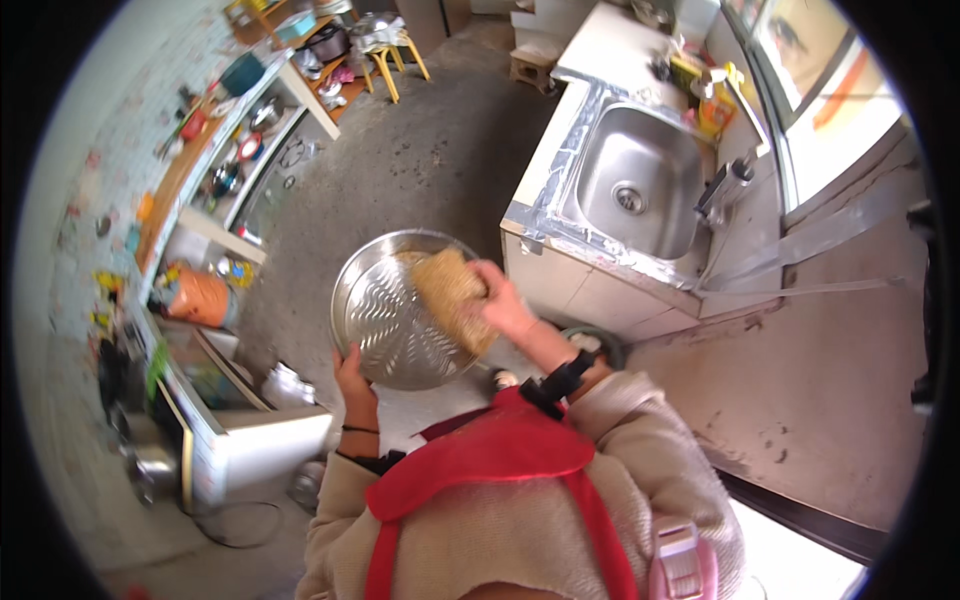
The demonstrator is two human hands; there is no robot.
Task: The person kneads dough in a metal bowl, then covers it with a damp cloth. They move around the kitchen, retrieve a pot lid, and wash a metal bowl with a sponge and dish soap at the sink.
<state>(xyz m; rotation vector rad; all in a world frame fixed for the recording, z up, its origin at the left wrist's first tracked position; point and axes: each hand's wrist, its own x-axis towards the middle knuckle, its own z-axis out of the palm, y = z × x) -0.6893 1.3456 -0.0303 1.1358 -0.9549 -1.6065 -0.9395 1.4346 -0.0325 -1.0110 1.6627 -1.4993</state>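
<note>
A round, shiny metal pan with a rippled pattern pressed into its base is held tilted in front of my body. My left hand grips its near left rim, thumb on the inside. In my right hand is a yellowish-brown, textured bundle, which lies over the right side of the pan. Whether it is a folded cloth or a filled bag I cannot tell. It hides part of the pan's right rim. My right fingers wrap around the bundle's upper right edge.
A steel sink is set in a tiled counter to the right, with a faucet. Cluttered shelves line the left wall. A yellow-legged stool stands far back. Bare concrete floor lies between.
</note>
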